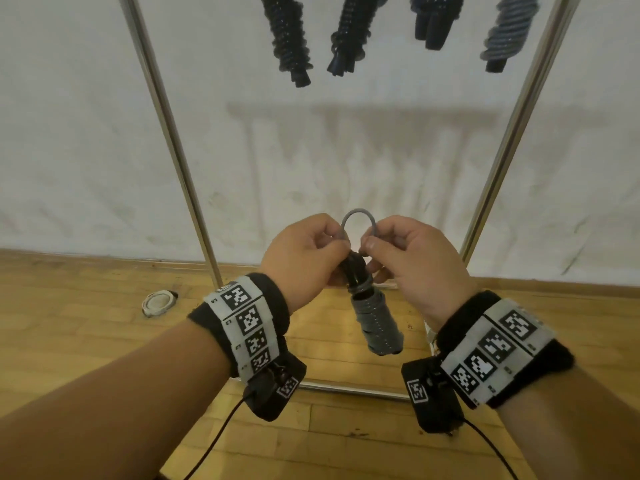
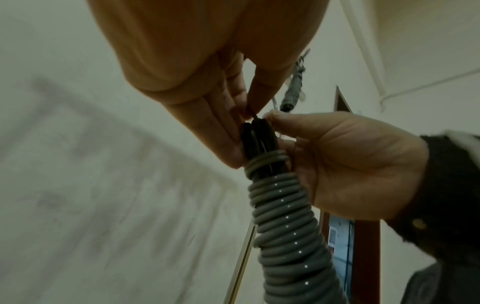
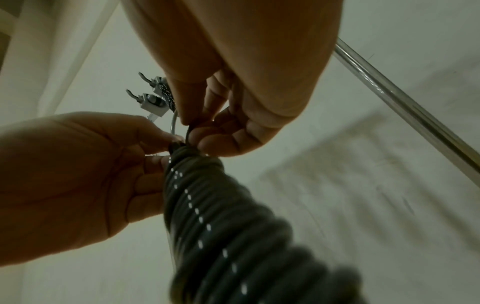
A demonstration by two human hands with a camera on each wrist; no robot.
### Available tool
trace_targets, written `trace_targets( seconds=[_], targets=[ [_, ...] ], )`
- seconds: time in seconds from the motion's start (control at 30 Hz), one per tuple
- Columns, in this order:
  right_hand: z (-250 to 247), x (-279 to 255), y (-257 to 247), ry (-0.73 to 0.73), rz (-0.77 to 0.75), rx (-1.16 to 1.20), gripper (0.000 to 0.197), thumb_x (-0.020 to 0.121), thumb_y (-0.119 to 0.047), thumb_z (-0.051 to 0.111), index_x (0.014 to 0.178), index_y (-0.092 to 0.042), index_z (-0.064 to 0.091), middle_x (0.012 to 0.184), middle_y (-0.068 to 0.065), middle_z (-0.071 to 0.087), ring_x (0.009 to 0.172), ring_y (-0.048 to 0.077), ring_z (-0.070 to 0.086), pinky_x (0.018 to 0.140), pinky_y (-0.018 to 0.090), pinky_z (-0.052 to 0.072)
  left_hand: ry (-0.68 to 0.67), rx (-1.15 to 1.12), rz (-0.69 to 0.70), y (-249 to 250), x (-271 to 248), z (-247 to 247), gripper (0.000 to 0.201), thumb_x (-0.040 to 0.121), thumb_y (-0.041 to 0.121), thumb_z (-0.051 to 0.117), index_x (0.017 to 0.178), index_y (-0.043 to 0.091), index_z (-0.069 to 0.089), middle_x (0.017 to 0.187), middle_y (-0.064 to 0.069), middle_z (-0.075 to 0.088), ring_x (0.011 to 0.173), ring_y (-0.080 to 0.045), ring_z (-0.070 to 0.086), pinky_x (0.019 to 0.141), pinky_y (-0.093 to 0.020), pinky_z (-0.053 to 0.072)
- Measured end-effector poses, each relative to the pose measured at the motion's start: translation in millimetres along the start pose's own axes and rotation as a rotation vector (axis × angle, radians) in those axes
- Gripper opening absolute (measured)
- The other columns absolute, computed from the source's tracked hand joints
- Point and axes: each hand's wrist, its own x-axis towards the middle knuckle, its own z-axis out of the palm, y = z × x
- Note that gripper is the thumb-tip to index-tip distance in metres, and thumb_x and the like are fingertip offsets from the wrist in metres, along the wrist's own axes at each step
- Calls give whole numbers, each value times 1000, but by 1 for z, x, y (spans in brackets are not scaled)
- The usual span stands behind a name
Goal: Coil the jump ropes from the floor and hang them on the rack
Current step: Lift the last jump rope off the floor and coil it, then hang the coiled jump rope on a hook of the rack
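A grey jump rope is wound in tight turns round its two black handles and hangs down between my hands. A small grey loop of the rope sticks up above the handles. My left hand pinches the loop's left side and steadies the handle tops; my right hand pinches its right side. The left wrist view shows the coil and black handles under my fingertips. In the right wrist view the coil runs down from both hands.
Several coiled jump ropes hang at the top of a metal rack, whose uprights stand left and right and whose base bar lies on the wooden floor. A round white fitting sits on the floor at left. A white wall is behind.
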Motion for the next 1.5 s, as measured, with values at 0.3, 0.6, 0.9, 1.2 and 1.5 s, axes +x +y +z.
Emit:
trace_targets(
  seconds=[0.3, 0.6, 0.9, 1.2, 1.5],
  targets=[
    [20, -9, -69, 26, -88, 163, 8, 99, -14, 64, 97, -16, 71, 83, 1, 75, 70, 10, 71, 65, 28, 61, 104, -160, -41, 63, -25, -50, 11, 85, 15, 64, 75, 19, 67, 82, -15, 78, 74, -36, 79, 67, -41, 64],
    [20, 16, -150, -7, -150, 29, 11, 99, -17, 63, 94, -15, 73, 83, 2, 76, 69, 14, 72, 62, 26, 60, 49, 74, 72, 142, -13, -96, 18, 99, 19, 67, 81, 22, 70, 84, -8, 78, 78, -32, 80, 79, -50, 67],
    [25, 64, -220, 12, -218, -97, 11, 99, -16, 63, 95, -13, 72, 82, 4, 76, 68, 14, 71, 60, 24, 60, 146, 134, 248, 184, 27, -153, 13, 92, 26, 72, 82, 30, 80, 84, 1, 80, 71, -9, 72, 81, -39, 66],
    [40, 129, -278, 118, -272, -121, 13, 99, -19, 62, 93, -15, 73, 74, 1, 74, 53, 3, 64, 51, 17, 55, 223, -9, 249, 234, 86, -204, 11, 97, 13, 72, 90, 10, 80, 87, -10, 81, 83, -28, 80, 75, -37, 67],
    [49, 181, -314, 174, -327, -190, 16, 99, -23, 60, 90, -18, 72, 62, -4, 72, 47, 9, 61, 48, 28, 50, 313, 1, 301, 257, 136, -223, 13, 97, 20, 73, 86, 17, 78, 81, -2, 80, 74, -23, 77, 69, -34, 61]
  ],
)
